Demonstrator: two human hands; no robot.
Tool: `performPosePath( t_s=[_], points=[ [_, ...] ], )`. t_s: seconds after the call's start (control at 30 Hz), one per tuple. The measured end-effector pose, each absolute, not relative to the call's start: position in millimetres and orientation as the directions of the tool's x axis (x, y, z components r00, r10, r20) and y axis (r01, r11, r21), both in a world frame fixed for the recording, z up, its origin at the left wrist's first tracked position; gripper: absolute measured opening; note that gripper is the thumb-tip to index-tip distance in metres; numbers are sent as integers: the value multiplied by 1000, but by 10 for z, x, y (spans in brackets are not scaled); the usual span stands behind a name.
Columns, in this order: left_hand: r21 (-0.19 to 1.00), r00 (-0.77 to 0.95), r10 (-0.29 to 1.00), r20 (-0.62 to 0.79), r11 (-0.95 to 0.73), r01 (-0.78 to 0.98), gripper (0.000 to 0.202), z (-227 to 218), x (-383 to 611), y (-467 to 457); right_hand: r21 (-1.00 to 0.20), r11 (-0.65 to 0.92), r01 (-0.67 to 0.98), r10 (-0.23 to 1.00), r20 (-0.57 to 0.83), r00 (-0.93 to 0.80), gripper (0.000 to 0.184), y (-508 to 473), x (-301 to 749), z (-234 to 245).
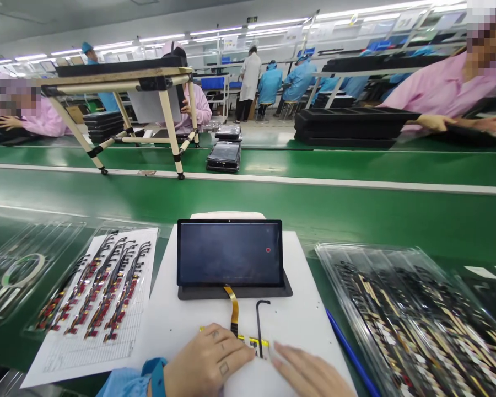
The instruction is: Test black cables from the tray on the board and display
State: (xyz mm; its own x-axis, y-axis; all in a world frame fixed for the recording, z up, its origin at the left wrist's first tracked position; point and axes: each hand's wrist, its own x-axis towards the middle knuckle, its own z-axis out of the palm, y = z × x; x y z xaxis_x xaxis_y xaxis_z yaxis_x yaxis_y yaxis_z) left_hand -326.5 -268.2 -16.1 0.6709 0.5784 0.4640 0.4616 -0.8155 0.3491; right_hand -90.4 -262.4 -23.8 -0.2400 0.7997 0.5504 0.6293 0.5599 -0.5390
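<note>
Display panel [230, 252], dark-faced with a red dot, propped over a dark sheet [256, 293] on a white board [314, 325]. Gold ribbon cable [232, 306], running from the panel's lower edge toward the left hand [210, 355]. Thin black cable [258, 322], hooked at top, lower end at a yellow-edged part [254, 343]. Left hand: fingers together, bent over that part; grip hidden, cannot tell. Right hand [310, 372]: blurred, fingers outstretched just beside it; grip likewise untold. Clear tray [330, 262], right; printed paper [58, 358], left, under red-ended cables [119, 306]; green bench [297, 204].
</note>
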Motion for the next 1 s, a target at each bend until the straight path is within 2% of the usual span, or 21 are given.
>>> performPosePath(
  t_s=[0.13,0.23,0.33,0.47,0.6,0.77,1.0],
  points=[
    [432,677,603,421,-790,435,43,-148,-3307,-2679,-608,507,611,837,517,-179,41,-2387,-801,-75],
    [430,686,592,423,-797,424,42,-123,-3302,-2674,-657,463,594,868,473,-153,39,-2193,-783,44],
    [396,673,577,464,-814,425,32,-95,-3283,-2667,-683,448,577,873,473,-118,36,-1967,-857,95],
    [344,649,560,514,-828,443,32,-67,-3264,-2651,-647,496,579,785,619,18,32,-1691,-1016,39],
    [325,633,554,541,-832,451,36,-66,-3256,-2635,-615,525,589,725,685,70,34,-1525,-1079,-52],
    [326,635,537,555,-843,428,32,-107,-3263,-2633,-563,555,612,675,735,64,42,-1396,-1063,-159],
    [250,607,490,626,-863,439,37,-98,-3242,-2604,-486,597,638,647,762,-24,46,-1342,-1107,-222]
  ],
)
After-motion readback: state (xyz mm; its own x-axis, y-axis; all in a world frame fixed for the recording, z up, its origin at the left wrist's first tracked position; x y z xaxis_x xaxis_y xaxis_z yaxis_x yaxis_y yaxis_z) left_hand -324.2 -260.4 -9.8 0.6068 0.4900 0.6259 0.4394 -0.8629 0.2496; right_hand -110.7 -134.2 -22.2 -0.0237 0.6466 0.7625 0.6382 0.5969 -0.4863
